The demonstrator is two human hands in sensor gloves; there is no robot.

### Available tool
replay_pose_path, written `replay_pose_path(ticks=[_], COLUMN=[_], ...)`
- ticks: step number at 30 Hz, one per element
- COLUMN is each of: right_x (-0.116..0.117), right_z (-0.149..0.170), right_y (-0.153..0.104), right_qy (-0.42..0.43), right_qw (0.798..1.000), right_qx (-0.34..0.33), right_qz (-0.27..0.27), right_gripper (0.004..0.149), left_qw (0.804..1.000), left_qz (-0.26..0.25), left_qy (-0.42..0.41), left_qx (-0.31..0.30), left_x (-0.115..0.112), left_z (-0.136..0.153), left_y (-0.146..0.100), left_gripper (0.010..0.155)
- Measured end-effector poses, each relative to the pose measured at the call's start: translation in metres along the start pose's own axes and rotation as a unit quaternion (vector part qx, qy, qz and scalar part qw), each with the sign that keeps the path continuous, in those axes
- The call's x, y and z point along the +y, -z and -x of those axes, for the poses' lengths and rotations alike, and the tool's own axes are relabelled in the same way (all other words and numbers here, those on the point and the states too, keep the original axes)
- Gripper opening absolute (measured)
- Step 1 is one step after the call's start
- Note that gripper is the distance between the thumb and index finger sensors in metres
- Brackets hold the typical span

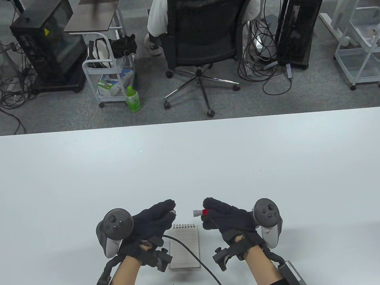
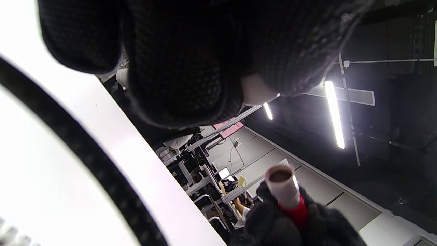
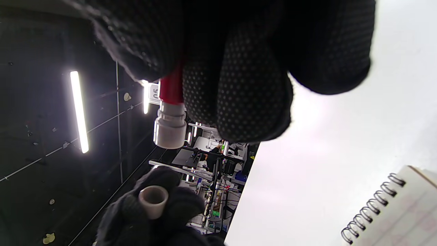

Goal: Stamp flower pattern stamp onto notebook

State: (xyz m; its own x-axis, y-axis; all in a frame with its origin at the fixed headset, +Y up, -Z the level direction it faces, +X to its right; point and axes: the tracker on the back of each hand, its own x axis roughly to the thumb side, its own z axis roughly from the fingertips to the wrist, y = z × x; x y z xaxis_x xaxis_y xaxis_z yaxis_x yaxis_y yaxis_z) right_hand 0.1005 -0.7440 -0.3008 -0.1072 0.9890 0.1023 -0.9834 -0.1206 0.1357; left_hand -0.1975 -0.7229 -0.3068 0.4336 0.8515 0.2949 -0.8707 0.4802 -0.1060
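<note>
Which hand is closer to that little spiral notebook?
Left. The left hand overlaps the notebook's top-left corner in the table view; the right hand, holding the stamp, is off its upper right.

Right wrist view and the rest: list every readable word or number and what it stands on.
"05": on a small white sign in the background, behind the red stamp held by the right hand.
Notebook: no readable writing.
Green bottle and yellow sticker: too small to read.
</note>
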Motion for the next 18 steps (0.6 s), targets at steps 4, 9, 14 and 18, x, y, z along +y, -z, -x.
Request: replay_pose_path(ticks=[4, 9, 14, 18], right_x=[0.004, 0.013, 0.019, 0.020], right_z=[0.000, -0.001, -0.001, -0.002], right_y=[-0.001, -0.001, -0.002, -0.003], right_qy=[0.008, 0.009, -0.002, -0.032], right_qw=[1.000, 1.000, 1.000, 0.999], right_qx=[-0.001, -0.003, -0.003, -0.018], right_qz=[0.001, -0.015, -0.022, -0.007], right_gripper=[0.048, 0.048, 0.048, 0.047], left_qw=[0.999, 0.999, 0.997, 0.997], left_qz=[0.013, 0.032, 0.028, 0.027], left_qy=[-0.027, -0.042, -0.071, -0.068], left_qx=[0.018, 0.013, 0.011, 0.013], left_x=[-0.011, -0.020, -0.024, -0.024], left_z=[0.009, 0.010, 0.009, 0.009], left_y=[-0.002, -0.003, -0.003, -0.004], left_gripper=[0.049, 0.049, 0.049, 0.049])
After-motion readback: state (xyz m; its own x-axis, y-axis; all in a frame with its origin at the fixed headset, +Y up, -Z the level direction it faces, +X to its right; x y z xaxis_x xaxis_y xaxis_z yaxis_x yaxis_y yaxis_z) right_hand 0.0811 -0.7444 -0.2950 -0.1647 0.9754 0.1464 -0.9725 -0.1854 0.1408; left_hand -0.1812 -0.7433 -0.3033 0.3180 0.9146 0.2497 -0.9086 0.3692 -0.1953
